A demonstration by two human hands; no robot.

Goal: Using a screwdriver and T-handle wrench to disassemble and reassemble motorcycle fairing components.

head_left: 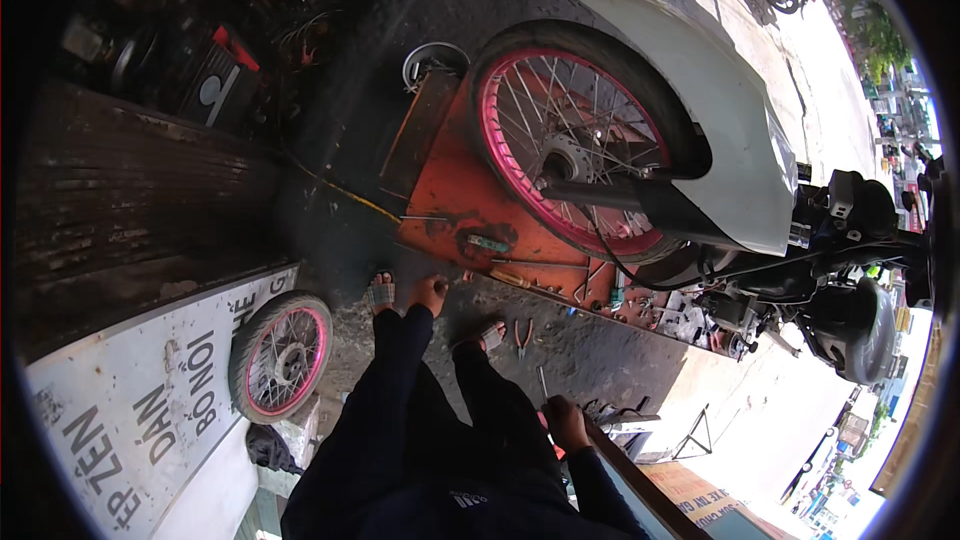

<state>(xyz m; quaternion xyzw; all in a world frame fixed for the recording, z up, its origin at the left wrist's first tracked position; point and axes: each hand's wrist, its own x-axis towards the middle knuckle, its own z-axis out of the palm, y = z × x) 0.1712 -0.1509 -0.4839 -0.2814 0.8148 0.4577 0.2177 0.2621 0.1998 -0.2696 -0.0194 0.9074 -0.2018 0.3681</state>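
Note:
My left hand (pixel 428 292) is curled closed near my sandalled feet, in front of the orange metal stand (pixel 445 185); whether anything is in it is unclear. My right hand (pixel 563 423) grips a slim silver tool (pixel 543 383), beside a wooden-edged board at lower right. A motorcycle's front wheel with pink rim (pixel 500 170) rests over the stand, under a white fender (pixel 740 160). On the stand lie a green-handled tool (pixel 487 242) and several metal tools. Pliers (pixel 523 338) lie on the ground beside my right foot.
A spare pink-rimmed wheel (pixel 297 310) leans on a lettered white sign (pixel 120 380) at lower left. A dark bench (pixel 140 180), a clutter of tools (pixel 225 70) and a round metal basin (pixel 430 52) stand left and behind. The motorcycle's body (pixel 840 340) extends right toward a sunlit street.

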